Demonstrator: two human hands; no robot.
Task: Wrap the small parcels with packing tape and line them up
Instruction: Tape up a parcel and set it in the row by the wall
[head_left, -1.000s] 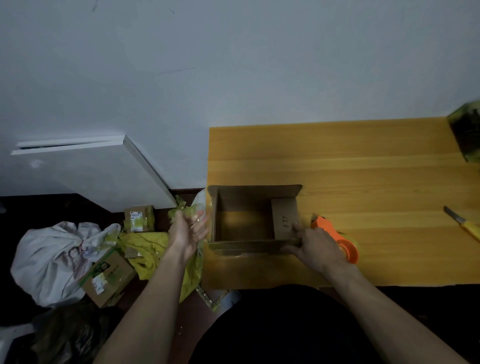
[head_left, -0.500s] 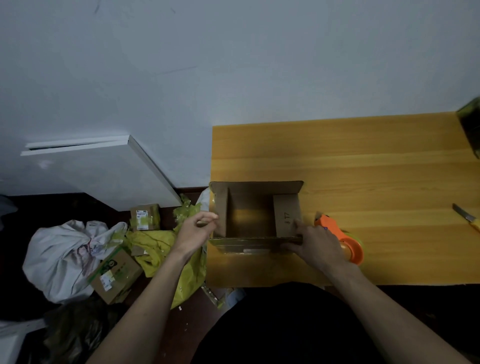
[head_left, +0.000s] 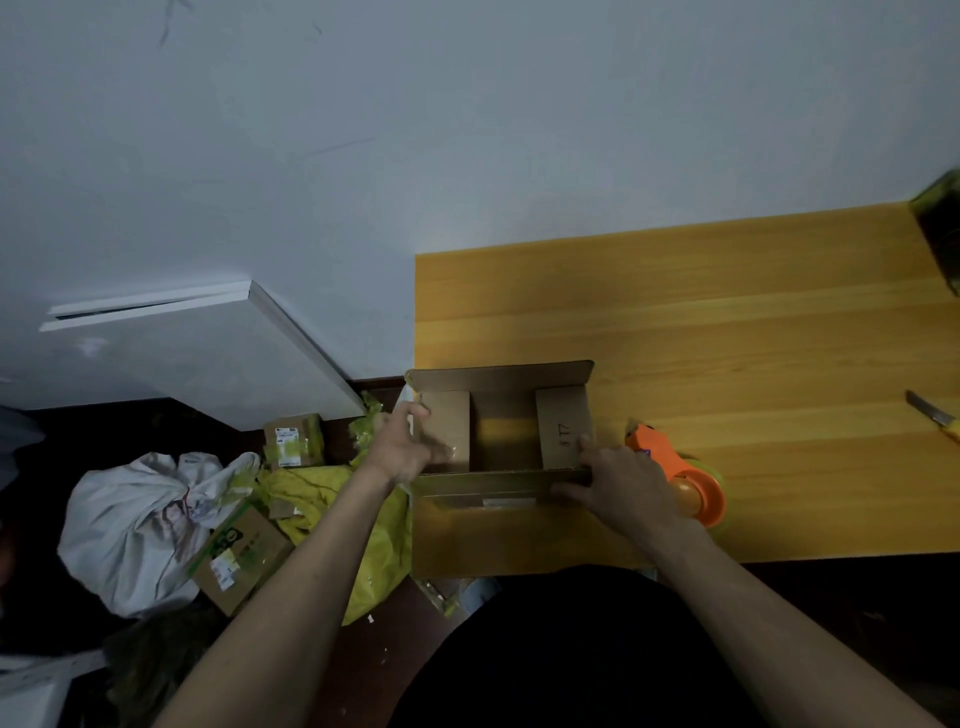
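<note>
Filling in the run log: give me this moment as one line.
stage: closing box flaps | left hand: on left flap | right hand: on right flap | tape dispenser: on table, untouched | knife: table's right edge
</note>
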